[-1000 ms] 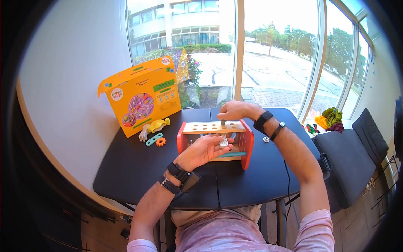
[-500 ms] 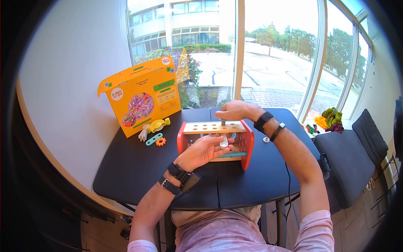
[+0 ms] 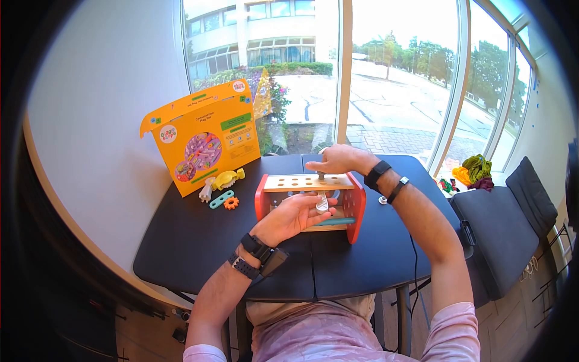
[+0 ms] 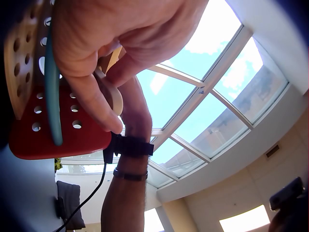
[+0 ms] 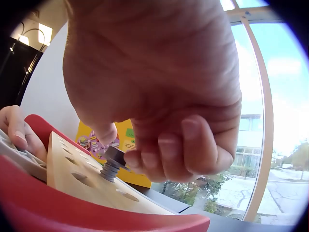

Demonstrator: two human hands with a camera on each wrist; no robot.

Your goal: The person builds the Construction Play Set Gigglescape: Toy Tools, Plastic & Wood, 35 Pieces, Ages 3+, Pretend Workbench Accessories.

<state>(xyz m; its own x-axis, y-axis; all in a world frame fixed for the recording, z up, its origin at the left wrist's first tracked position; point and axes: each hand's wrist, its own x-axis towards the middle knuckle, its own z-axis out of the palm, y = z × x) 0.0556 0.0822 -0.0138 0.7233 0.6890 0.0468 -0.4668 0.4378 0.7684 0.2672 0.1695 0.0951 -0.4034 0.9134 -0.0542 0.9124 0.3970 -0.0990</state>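
A toy workbench with red end panels (image 3: pixel 357 208) and a pale wooden top board (image 3: pixel 289 182) full of holes stands on the table. In one hole of that board, near the right end, a grey toy bolt (image 5: pixel 110 170) sits upright, its threads showing above the wood. My right hand (image 3: pixel 341 159) has thumb and fingertips at the bolt's head, pinching it, with the other fingers curled. In front of the workbench, my left hand (image 3: pixel 291 216) holds a whitish toy piece with a ribbed pattern (image 3: pixel 322 205) between thumb and fingers. Its far end is hidden near the board.
A yellow box (image 3: pixel 211 139) stands at the back left. Before it lie a yellow toy piece (image 3: pixel 226 179), a teal strip (image 3: pixel 221 200) and an orange gear (image 3: pixel 231 204). A small whitish part (image 3: pixel 382 200) lies right of the workbench. A teal bar (image 3: pixel 338 222) crosses the workbench's lower front.
My right hand has turned slightly at the bolt, its fingers and thumb shifting a little to the left. The left hand and the whitish piece have stayed nearly still.
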